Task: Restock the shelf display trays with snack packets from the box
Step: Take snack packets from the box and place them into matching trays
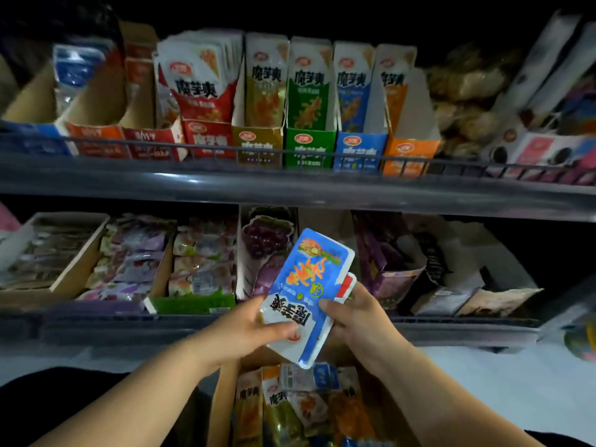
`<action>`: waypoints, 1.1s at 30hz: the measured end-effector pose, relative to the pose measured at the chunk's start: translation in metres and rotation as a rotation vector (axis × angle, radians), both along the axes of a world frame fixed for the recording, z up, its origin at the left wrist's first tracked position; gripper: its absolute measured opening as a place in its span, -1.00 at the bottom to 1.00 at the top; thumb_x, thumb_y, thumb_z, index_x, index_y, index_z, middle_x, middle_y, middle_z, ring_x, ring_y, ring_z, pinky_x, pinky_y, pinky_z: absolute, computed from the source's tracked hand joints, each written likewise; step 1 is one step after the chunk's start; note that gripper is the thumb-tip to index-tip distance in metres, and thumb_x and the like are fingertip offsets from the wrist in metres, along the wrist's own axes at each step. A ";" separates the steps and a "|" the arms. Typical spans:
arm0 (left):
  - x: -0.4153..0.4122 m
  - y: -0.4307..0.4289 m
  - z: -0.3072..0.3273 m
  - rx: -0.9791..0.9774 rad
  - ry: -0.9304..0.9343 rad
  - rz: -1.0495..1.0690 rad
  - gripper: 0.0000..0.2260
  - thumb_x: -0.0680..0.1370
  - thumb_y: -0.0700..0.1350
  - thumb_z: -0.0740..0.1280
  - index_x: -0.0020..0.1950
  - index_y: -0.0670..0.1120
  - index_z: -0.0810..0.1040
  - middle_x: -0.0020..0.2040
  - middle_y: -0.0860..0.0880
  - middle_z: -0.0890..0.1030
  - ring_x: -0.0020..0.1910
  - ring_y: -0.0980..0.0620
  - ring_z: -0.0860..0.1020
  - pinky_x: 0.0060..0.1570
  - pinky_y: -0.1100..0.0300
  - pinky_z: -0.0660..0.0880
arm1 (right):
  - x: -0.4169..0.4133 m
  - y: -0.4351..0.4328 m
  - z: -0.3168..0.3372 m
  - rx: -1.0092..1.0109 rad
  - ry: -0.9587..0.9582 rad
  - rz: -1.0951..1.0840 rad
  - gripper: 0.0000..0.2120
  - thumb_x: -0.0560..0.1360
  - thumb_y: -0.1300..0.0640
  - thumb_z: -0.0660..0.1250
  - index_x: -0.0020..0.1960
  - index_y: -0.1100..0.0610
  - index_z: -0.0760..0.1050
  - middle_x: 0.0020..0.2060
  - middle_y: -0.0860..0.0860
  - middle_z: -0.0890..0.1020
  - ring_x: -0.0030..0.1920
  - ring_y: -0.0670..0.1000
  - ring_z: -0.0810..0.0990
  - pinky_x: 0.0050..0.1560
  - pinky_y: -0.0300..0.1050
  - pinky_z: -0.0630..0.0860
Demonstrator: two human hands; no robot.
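Currently: upper shelf carries a row of upright display trays: red, yellow, green, blue, orange, left to right. Blue tray sits above and slightly right of the hands, well apart from them. Open box of mixed packets lies directly below the hands. Blue packet is held in the air above the box, print upside down, long axis pointing up and away, leaning slightly right. Red-edged packet peeks out behind it. Left hand pinches the blue packet's lower left edge, thumb on its face. Right hand grips the right edge, fingers curled behind both packets. Judgement: right hand is nearer the blue tray; packet probably needs turning end for end first.
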State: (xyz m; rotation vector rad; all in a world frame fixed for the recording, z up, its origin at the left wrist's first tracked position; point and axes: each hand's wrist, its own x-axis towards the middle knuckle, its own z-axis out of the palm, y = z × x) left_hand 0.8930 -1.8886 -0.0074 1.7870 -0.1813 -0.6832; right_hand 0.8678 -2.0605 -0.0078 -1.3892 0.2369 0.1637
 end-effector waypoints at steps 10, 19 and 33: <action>0.041 -0.009 0.007 0.096 -0.092 0.080 -0.85 0.37 -0.35 0.43 -0.17 -0.15 0.55 -0.37 0.07 0.65 -0.38 0.20 0.60 -0.29 0.34 0.53 | 0.036 -0.015 0.006 -0.084 0.041 0.008 -0.72 0.44 0.29 0.34 0.12 0.14 0.39 0.16 0.10 0.55 0.10 0.04 0.55 0.05 -0.20 0.53; 0.059 -0.004 0.000 0.708 -0.428 -0.311 -0.73 0.38 -0.06 0.43 -0.36 0.04 0.34 -0.25 0.03 0.52 -0.17 0.03 0.54 -0.27 0.22 0.36 | 0.058 -0.021 0.016 -1.197 -0.426 0.459 -0.39 0.40 -0.13 0.37 0.39 -0.06 0.28 0.29 -0.20 0.41 0.36 -0.20 0.28 0.37 -0.34 0.02; 0.076 0.003 0.016 -0.163 -0.112 0.266 -0.73 0.29 -0.33 0.43 -0.18 0.02 0.55 -0.40 0.14 0.64 -0.38 0.23 0.59 -0.37 0.37 0.50 | 0.059 -0.018 0.001 -0.403 0.038 0.478 -0.92 0.47 0.18 0.34 -0.19 0.04 0.52 -0.29 -0.08 0.63 -0.30 -0.16 0.61 -0.19 -0.23 0.56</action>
